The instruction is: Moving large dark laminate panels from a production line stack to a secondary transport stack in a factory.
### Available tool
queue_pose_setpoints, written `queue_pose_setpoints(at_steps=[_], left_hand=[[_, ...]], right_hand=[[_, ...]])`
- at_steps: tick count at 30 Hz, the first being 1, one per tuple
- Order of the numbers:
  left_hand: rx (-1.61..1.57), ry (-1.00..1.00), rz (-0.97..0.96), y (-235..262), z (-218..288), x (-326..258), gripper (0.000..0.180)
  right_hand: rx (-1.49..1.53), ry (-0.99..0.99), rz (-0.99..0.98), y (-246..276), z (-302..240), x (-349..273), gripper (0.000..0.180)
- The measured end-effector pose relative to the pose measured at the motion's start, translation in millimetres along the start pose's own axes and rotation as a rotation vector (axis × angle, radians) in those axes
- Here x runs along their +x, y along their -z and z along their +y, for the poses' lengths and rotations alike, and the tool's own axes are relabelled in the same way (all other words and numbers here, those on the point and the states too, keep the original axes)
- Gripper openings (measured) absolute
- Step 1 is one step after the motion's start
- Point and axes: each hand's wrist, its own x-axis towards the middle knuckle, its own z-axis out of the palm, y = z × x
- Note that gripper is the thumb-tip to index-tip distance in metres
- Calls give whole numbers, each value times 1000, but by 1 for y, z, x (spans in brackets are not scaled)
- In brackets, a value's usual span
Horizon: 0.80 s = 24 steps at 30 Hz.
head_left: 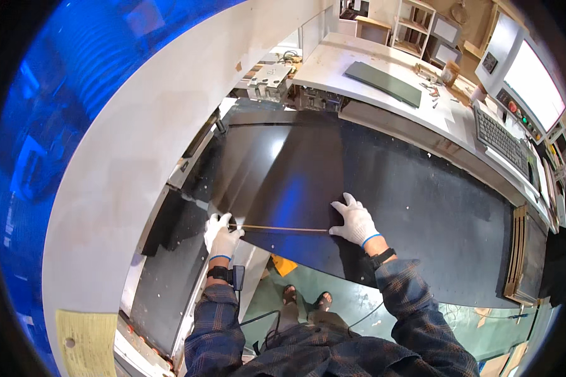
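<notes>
A dark, glossy flat panel [283, 176] lies on the black table surface, its near edge showing a thin tan strip. My left hand [222, 235], in a white glove, grips the panel's near left corner. At the near right corner, my right hand [356, 222], gloved the same way with a blue cuff, holds the side edge, with the thumb close to the tan strip and the fingers farther along the side. Parts of the fingers on both hands are hidden.
The black table [434, 213] extends to the right, with a stack of panels [522, 254] at its right end. Behind is a white bench [371, 56] carrying a grey-green board [383, 83], a keyboard [502, 139] and a monitor [534, 78]. A white machine housing [126, 157] curves along the left.
</notes>
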Motion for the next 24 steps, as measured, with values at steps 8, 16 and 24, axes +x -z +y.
queue_pose_setpoints(at_steps=[8, 16, 24], left_hand=[[-114, -89, 87, -30, -10, 60, 64], [6, -188, -45, -18, 21, 99, 75], [-27, -238, -86, -21, 22, 111, 77]], right_hand=[[-39, 75, 29, -14, -23, 23, 83], [49, 38, 90, -38, -61, 56, 82], [15, 7, 128, -45, -86, 68, 78]])
